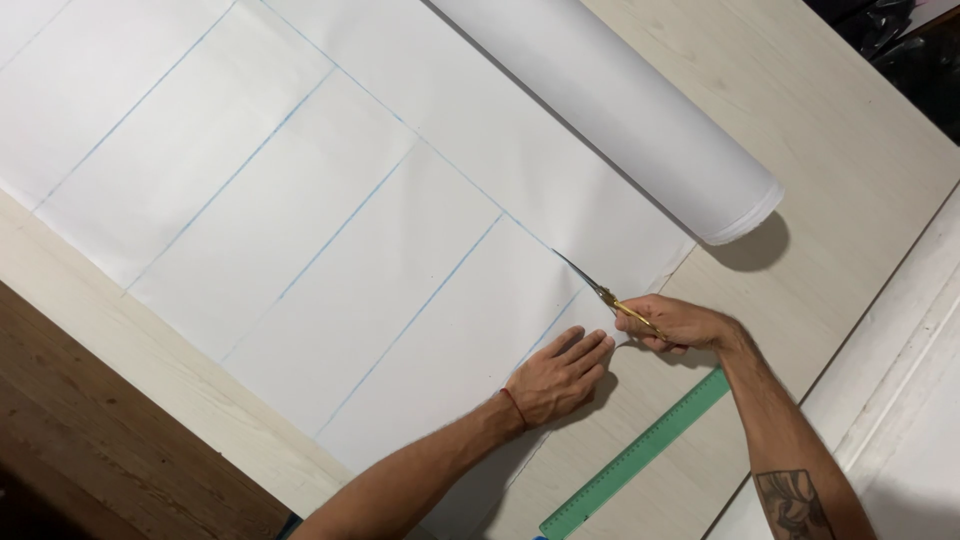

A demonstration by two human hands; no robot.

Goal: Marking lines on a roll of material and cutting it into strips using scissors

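Sheet: white fabric sheet (pixel 330 220) spread flat across pale table (pixel 860 170), ruled with blue lines (pixel 410 318).
Ruler: green ruler (pixel 640 455) at 5 o'clock, beside sheet edge, untouched.
Left hand (pixel 558 376): flat, fingers together, pressing sheet near cut.
Right hand (pixel 680 322): closed round scissors (pixel 600 290), blades pointing to 10 o'clock.
Progress: cut seemingly just begun at sheet edge; most lines uncut.
Roll (pixel 620 100): at 1 o'clock, feeding sheet.

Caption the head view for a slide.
Right hand cuts marked white fabric with scissors; left hand presses it flat.
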